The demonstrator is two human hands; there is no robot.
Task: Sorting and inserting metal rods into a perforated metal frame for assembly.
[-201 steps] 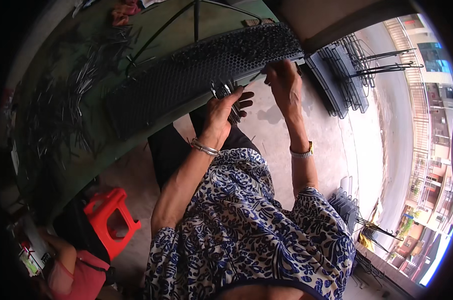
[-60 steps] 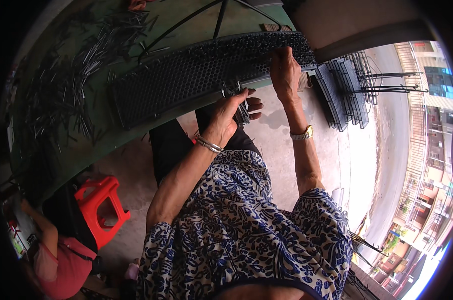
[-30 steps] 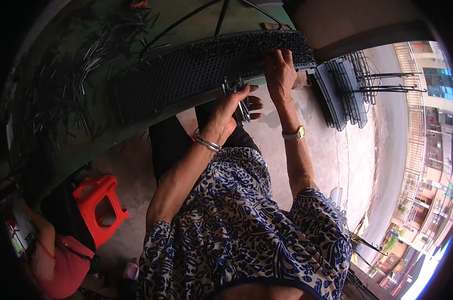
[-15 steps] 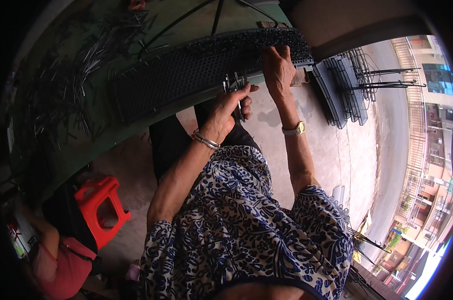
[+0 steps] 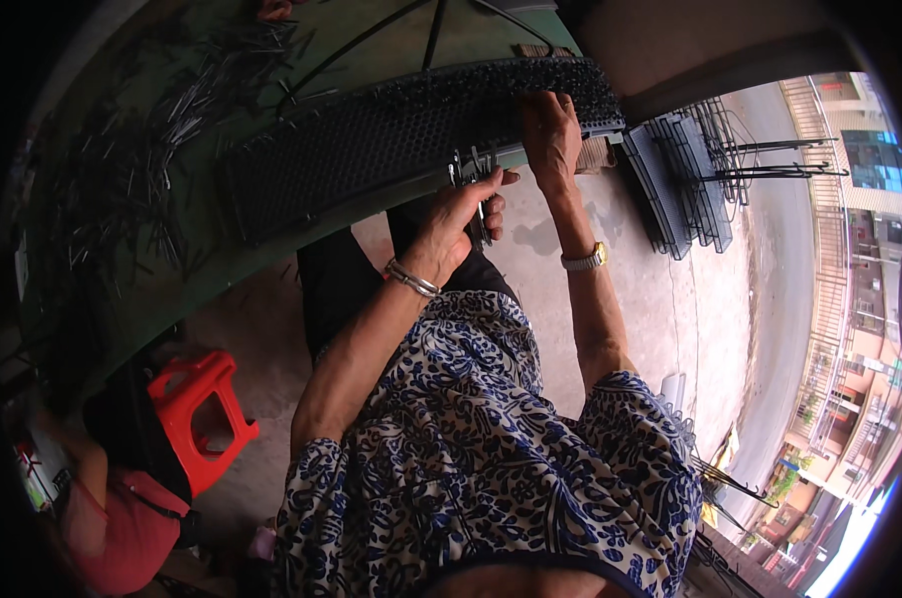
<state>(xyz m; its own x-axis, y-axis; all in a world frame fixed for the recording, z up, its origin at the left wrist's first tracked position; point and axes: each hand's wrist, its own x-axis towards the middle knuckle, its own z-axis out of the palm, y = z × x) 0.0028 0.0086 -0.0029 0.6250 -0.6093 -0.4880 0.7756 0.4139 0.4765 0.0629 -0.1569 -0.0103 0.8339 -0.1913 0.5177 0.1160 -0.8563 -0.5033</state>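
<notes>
In front of me lies a long black perforated tray (image 5: pixel 331 159), its many small holes bare on the left and its far and right parts crowded with dark upright pieces. My left hand (image 5: pixel 458 214) is closed around a bundle of thin dark metal pins (image 5: pixel 474 164) beside the tray's near edge. Over the right part of the tray, my right hand (image 5: pixel 552 140) is closed with its fingertips pinched down at the pieces. Whatever those fingertips hold is hidden by the hand.
Loose pins (image 5: pixel 187 115) lie scattered over the green table (image 5: pixel 232 284). Black rods (image 5: pixel 430 35) rise behind the tray. At right, dark racks with hooks (image 5: pixel 670 179) stand on the floor. A red stool (image 5: pixel 207 419) and a person in a red top (image 5: pixel 132 528) are at lower left.
My right hand has shifted very slightly left and its fingers have turned a little at the same part of the tray. My left hand stays almost still with the pins.
</notes>
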